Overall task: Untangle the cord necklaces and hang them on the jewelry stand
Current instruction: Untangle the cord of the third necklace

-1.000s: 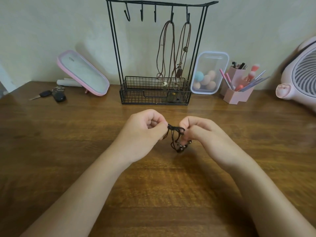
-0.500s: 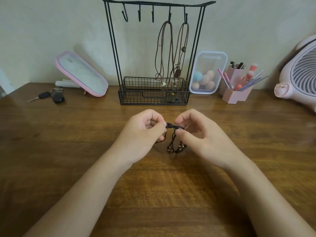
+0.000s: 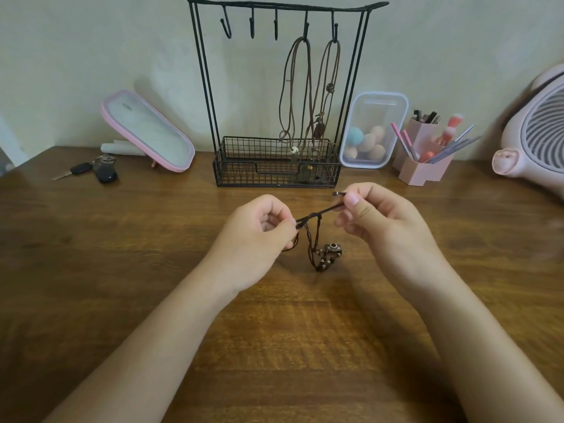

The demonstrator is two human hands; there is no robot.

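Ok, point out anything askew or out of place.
The clear box of makeup sponges stands on its side right of the jewelry stand; a pink-rimmed lid leans against the wall on the stand's other side. The dark cord necklace pinched by the left hand and right hand hangs twisted.

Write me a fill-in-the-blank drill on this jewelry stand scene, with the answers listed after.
1. On the jewelry stand, ___ of the five hooks are bare.
2. The left hand and right hand both pinch the dark cord necklace, whose pendant looks like a tiny ___.
3. The keys lie on the table to the stand's ___.
Missing words: three; camera; left.
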